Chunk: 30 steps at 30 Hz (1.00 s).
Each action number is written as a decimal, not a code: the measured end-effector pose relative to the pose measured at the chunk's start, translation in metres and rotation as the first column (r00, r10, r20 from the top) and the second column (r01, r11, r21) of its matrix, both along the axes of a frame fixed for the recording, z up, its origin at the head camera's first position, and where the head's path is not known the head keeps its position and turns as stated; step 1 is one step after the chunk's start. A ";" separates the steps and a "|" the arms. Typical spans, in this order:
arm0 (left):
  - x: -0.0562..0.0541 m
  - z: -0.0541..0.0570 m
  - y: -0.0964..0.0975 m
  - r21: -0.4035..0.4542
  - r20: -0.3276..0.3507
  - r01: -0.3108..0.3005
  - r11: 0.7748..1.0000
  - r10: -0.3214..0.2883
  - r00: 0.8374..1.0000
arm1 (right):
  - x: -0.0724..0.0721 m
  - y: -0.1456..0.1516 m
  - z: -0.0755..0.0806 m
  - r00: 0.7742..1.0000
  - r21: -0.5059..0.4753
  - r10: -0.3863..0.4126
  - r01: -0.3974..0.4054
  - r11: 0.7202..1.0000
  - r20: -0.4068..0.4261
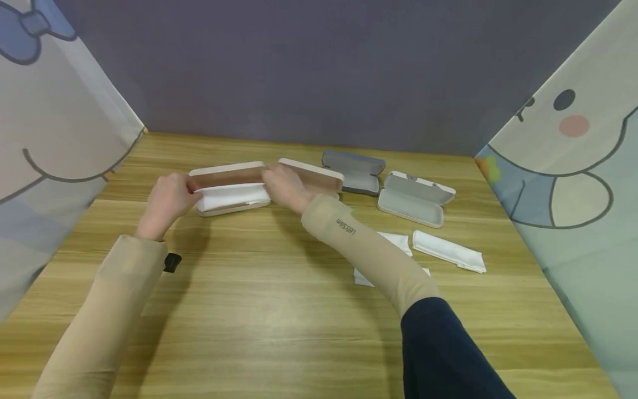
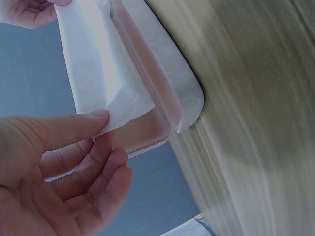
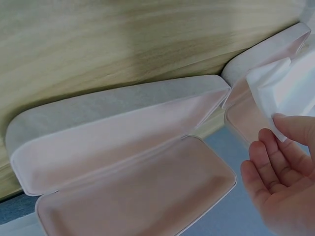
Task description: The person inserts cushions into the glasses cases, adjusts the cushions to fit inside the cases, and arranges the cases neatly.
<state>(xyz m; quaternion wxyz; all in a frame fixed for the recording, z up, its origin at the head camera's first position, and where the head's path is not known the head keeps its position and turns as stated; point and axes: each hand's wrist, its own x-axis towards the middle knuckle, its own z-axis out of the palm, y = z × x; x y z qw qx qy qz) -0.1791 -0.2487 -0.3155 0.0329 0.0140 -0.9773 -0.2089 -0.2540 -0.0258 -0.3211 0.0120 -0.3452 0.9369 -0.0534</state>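
A folded white cloth (image 1: 233, 196) stretches between both hands, over the open base of a glasses case (image 1: 226, 177) with a pinkish lining and a raised lid. My left hand (image 1: 168, 203) pinches the cloth's left end between thumb and fingers, as the left wrist view shows. At the other end, my right hand (image 1: 286, 187) pinches a corner of it. Right beside this hand stands a second open glasses case (image 3: 133, 142), pale outside and pink inside. Its interior shows no cloth in the right wrist view. Part of that case is hidden behind the right hand in the head view.
Farther right stand an open dark grey glasses case (image 1: 353, 164) and an open light grey one (image 1: 416, 195). More folded white cloths (image 1: 447, 251) lie in front, some partly under the right sleeve. A small black object (image 1: 171, 262) shows beside the left cuff. A dark wall (image 1: 309, 72) closes off the back.
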 end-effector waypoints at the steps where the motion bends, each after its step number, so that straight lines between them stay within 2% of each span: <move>1: 0.000 0.000 0.000 0.000 0.005 -0.004 1.000 0.004 1.000 | 0.000 -0.001 0.000 1.000 0.001 0.001 -0.001 1.000 -0.003; 4: -0.002 -0.001 -0.002 0.004 0.018 -0.012 1.000 0.012 1.000 | -0.001 -0.003 0.000 1.000 0.004 0.008 -0.008 1.000 -0.015; 13: -0.004 -0.006 -0.005 0.009 0.056 -0.013 1.000 0.012 0.998 | -0.004 -0.010 -0.005 0.994 0.100 0.058 -0.049 0.994 -0.091; 23: -0.010 -0.009 -0.005 -0.015 0.164 -0.034 0.999 0.036 0.986 | -0.005 -0.015 -0.011 0.994 0.148 0.060 -0.046 0.988 -0.087; 30: -0.014 -0.014 -0.005 -0.023 0.168 -0.036 0.999 0.039 0.985 | -0.004 -0.016 -0.016 0.990 0.158 0.065 -0.045 0.986 -0.128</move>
